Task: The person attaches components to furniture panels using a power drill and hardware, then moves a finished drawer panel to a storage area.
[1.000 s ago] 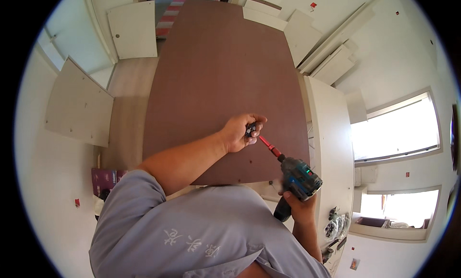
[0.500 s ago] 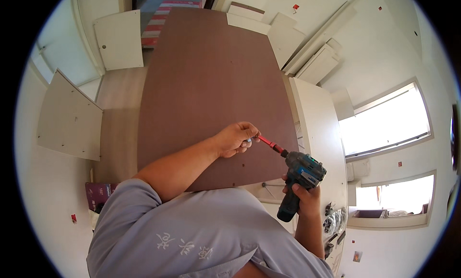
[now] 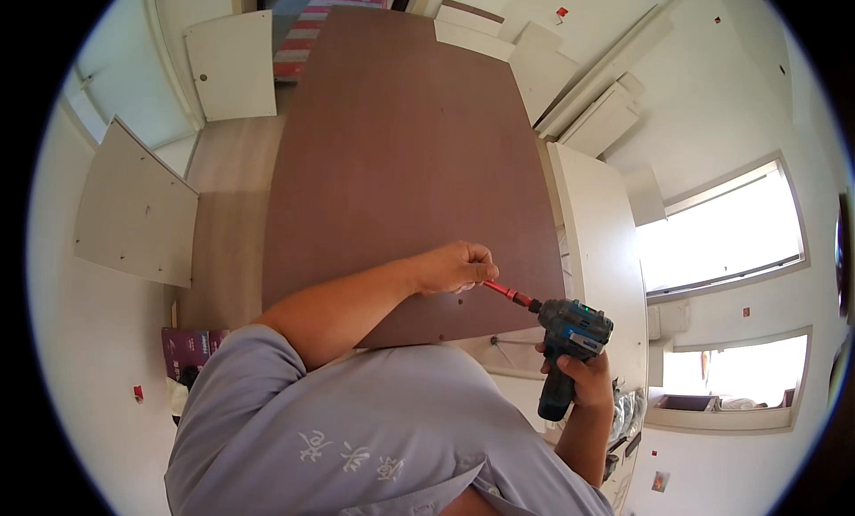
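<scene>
In my right hand (image 3: 588, 378) is a teal and black cordless drill (image 3: 574, 327), gripped round its handle. A long red bit holder (image 3: 509, 292) points from the drill up and left. My left hand (image 3: 456, 268) is closed at the tip of that holder, its thumb and fingers pinched together. What they pinch, if anything, is too small to make out. Both hands are above the near right part of a large brown panel (image 3: 383, 151), which has a few small dark holes near its front edge.
A long white panel (image 3: 601, 222) lies along the right side. White boards (image 3: 601, 120) lean at the back right. Two white door panels (image 3: 138, 209) stand at the left. A purple box (image 3: 183, 351) sits at the lower left, and plastic bags (image 3: 629, 414) lie at the lower right.
My view has shifted slightly. Both hands have moved a little down and right with the drill, and my left hand has turned so its back shows more.
</scene>
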{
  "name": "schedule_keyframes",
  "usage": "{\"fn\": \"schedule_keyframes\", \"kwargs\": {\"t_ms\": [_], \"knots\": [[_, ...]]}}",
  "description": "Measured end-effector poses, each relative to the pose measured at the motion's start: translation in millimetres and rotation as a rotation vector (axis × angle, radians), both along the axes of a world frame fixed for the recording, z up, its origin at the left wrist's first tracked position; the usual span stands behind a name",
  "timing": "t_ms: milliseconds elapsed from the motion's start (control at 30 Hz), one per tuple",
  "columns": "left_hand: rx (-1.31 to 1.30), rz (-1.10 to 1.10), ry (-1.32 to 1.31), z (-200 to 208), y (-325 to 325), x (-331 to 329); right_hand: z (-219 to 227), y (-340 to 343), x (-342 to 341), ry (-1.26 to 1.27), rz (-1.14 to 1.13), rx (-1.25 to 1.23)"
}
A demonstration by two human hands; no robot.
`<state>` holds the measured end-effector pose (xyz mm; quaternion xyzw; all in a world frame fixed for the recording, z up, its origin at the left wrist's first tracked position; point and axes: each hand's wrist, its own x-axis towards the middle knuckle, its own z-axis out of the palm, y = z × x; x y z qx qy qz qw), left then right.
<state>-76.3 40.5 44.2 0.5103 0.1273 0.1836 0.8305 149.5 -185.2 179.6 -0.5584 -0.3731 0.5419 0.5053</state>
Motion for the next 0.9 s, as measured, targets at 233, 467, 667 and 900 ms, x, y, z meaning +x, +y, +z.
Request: {"fn": "schedule_keyframes", "kwargs": {"t_ms": [233, 467, 667, 900], "knots": [[0.368, 0.081, 0.149, 5.4, -3.8, 1.1, -6.1, -0.5, 5.8, -0.024, -0.029, -0.002], [0.433, 0.070, 0.204, 13.0, -11.6, 9.1, -8.6, -0.4, 8.2, -0.020, -0.050, -0.057], [0.189, 0.055, 0.093, 16.9, -7.7, 12.6, -28.6, -2.1, 14.2, 0.148, -0.046, -0.048], [-0.089, 0.095, -0.021, 8.6, -9.3, 19.3, -35.3, 0.9, 25.2, 0.240, -0.003, -0.049]]}}
